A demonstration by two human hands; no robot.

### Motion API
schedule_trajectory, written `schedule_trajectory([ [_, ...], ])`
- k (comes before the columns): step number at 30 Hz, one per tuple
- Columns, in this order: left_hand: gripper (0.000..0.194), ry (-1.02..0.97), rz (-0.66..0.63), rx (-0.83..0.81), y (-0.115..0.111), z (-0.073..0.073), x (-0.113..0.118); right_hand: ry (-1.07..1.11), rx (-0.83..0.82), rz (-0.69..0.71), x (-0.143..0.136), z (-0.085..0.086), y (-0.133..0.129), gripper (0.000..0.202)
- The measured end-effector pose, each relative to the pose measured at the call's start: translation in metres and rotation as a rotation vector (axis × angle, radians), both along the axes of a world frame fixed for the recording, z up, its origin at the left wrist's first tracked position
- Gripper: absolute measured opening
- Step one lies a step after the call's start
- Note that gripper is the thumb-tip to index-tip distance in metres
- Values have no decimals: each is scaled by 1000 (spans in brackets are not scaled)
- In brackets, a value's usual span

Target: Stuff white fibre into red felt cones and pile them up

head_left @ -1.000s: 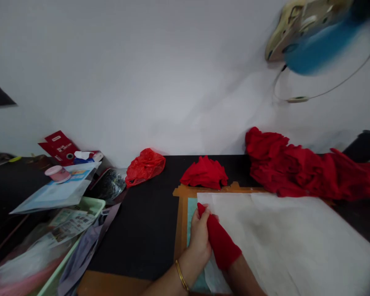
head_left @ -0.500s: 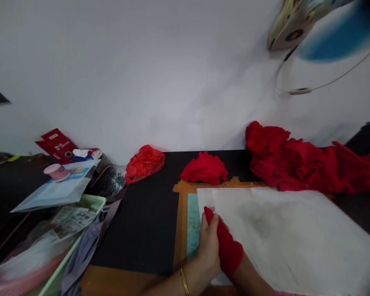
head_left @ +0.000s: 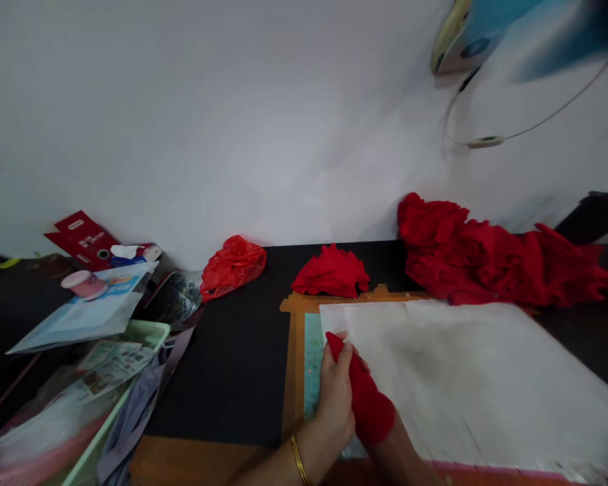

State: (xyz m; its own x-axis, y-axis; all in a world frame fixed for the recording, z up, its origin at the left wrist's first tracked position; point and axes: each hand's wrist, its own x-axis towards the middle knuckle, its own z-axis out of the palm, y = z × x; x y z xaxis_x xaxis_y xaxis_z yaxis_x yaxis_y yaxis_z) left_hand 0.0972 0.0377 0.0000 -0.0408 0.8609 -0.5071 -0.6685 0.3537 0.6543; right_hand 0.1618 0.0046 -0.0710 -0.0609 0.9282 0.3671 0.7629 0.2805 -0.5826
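Red cloth (head_left: 369, 405) covers your right hand to the wrist (head_left: 399, 442).
Your left hand (head_left: 336, 401) grips it, fingers closed; you can't tell the right's. White sheet (head_left: 466, 378) extends right of your fingers.

Room on black tabletop (head_left: 233, 371) btwn green basket (head_left: 158, 331) & hands (head_left: 337, 398); red bag (head_left: 234, 266), red cloth piles (head_left: 330, 272) block rear.
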Motion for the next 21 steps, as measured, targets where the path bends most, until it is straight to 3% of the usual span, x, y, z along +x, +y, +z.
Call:
schedule_trajectory([
  [5, 62, 64, -18, -7, -8, -7, 3, 131, -9, 28, -38, 2, 18, 22],
  [9, 54, -72, -74, -31, -3, -1, -2, 260, 0, 4, -62, 12, 29, 47],
  [12, 44, -137, -159, 4, 1, 4, -6, 316, 6, -136, -69, 21, 31, 52],
  [17, 30, 16, -252, 149, -6, -5, -6, 227, 35, -415, -71, 21, 23, 44],
  [21, 27, 35, -284, 132, -9, -13, -10, 211, 57, -483, -73, 12, 22, 45],
])
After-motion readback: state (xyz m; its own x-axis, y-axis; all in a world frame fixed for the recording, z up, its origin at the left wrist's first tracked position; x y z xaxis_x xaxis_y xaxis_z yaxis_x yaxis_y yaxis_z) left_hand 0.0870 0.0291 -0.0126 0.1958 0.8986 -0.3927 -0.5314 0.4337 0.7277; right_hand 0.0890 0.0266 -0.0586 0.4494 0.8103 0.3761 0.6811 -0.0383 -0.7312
